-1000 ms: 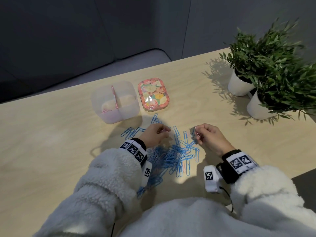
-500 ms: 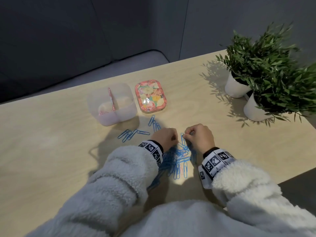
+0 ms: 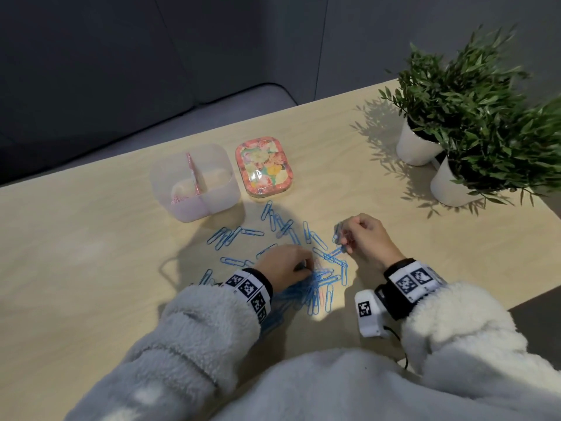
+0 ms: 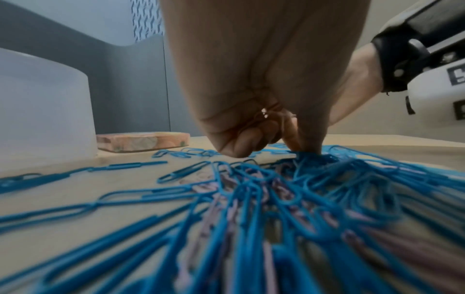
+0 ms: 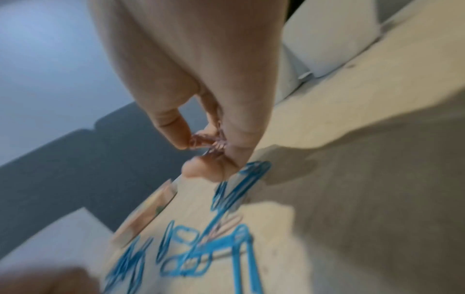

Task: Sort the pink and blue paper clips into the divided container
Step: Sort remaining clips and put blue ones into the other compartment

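Observation:
Blue paper clips (image 3: 321,278) lie piled and scattered on the wooden table, with pink clips (image 4: 231,210) mixed among them. My left hand (image 3: 305,267) has its fingers curled, thin pink clips tucked inside them, and its fingertips (image 4: 302,147) dig into the pile. To the right, just above the table, my right hand (image 3: 341,238) pinches a small bunch of pink clips (image 5: 208,141) between thumb and fingers. The translucent divided container (image 3: 218,196) stands beyond the pile at the left. Pink clips (image 3: 179,197) lie in its left compartment; the right compartment looks bare.
A floral tin (image 3: 264,167) sits right of the container. Two potted plants in white pots (image 3: 416,150) stand at the far right. The table's near right edge (image 3: 534,299) is close to my right sleeve. A grey sofa lies beyond the far edge.
Half a second ago both hands met over the middle of the pile. My right hand has since pulled back to the right with pink clips, and my left hand has dropped into the nearer clips.

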The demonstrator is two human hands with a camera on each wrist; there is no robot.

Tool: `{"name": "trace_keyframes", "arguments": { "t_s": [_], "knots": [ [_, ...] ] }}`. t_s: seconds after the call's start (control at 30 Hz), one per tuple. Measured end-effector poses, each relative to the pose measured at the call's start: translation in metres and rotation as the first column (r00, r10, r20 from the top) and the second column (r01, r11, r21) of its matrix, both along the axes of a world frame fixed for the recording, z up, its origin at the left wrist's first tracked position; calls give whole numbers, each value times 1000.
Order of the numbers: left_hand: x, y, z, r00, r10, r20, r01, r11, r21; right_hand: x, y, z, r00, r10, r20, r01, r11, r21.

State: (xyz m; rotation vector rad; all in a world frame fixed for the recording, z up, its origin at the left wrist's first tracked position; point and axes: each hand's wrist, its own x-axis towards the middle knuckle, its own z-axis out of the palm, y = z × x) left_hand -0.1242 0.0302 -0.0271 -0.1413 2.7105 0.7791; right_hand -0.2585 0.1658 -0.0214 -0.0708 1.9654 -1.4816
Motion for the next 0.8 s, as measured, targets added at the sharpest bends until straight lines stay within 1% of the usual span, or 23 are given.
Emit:
{"name": "trace_keyframes", "arguments": {
  "t_s": [0.07, 0.1, 0.13, 0.17, 0.2, 0.23, 0.27, 0.3, 0.33, 0.37, 0.4, 0.43, 0.47, 0.53, 0.6, 0.63, 0.67, 0.7, 0.77, 0.8],
  "knots": [
    [3, -1, 2, 1000, 13, -7, -13, 1000, -21, -3, 13, 5, 985, -56, 165, 77, 990, -122],
    [3, -1, 4, 1000, 24, -18, -25, 999, -30, -5, 19, 4, 978, -71, 198, 99, 986, -134],
    [2, -2, 6, 999, 33, -27, -34, 999, -32, -6, 23, 5, 978, -73, 196, 101, 986, -135],
    [1, -1, 8, 998, 38, -40, -39, 999, -31, -6, 27, 4, 988, -52, 146, 68, 992, -108],
    [-2, 0, 10, 998, 41, -53, -43, 999, -27, -5, 29, 3, 998, -4, 66, 8, 998, -66],
    [-6, 1, 11, 997, 39, -64, -41, 999, -26, -5, 31, 0, 997, 71, -37, -72, 997, -9],
    [-10, 4, 12, 997, 29, -68, -31, 999, -30, -3, 31, -2, 978, 165, -129, -162, 986, 39],
    [-15, 6, 12, 998, 7, -65, -9, 999, -42, -1, 30, -5, 941, 269, -203, -252, 962, 107],
    [-19, 8, 12, 999, -24, -48, 21, 998, -60, 0, 28, -8, 891, 376, -255, -330, 921, 208],
    [-22, 11, 11, 998, -56, -23, 54, 996, -77, 0, 26, -10, 825, 486, -288, -386, 857, 341],
    [-25, 12, 10, 997, -81, 7, 81, 992, -92, 0, 24, -10, 756, 575, -313, -405, 787, 466],
    [-28, 13, 9, 994, -102, 26, 104, 989, -108, 0, 22, -8, 704, 633, -322, -402, 729, 554],
    [-29, 13, 8, 992, -123, 36, 127, 984, -129, 0, 20, -5, 671, 664, -331, -404, 701, 587],
    [-29, 12, 7, 986, -165, 33, 168, 971, -172, 0, 18, -5, 642, 696, -322, -420, 670, 612],
    [-26, 9, 4, 983, -176, 43, 181, 963, -201, -2, 17, -7, 641, 703, -309, -410, 654, 636],
    [-24, 8, 2, 986, -158, 57, 166, 965, -203, -3, 18, -7, 653, 686, -320, -386, 665, 639],
    [-23, 7, 1, 989, -132, 73, 144, 970, -197, -5, 19, -9, 678, 649, -346, -350, 698, 625],
    [-21, 6, 0, 991, -103, 90, 118, 976, -183, -7, 20, -8, 721, 587, -367, -309, 747, 588],
    [-18, 5, 1, 993, -43, 107, 59, 987, -150, -11, 23, -8, 812, 427, -398, -225, 858, 461],
    [-16, 4, 1, 994, -24, 102, 39, 989, -143, -11, 24, -9, 836, 365, -410, -185, 891, 415]
  ]
}}
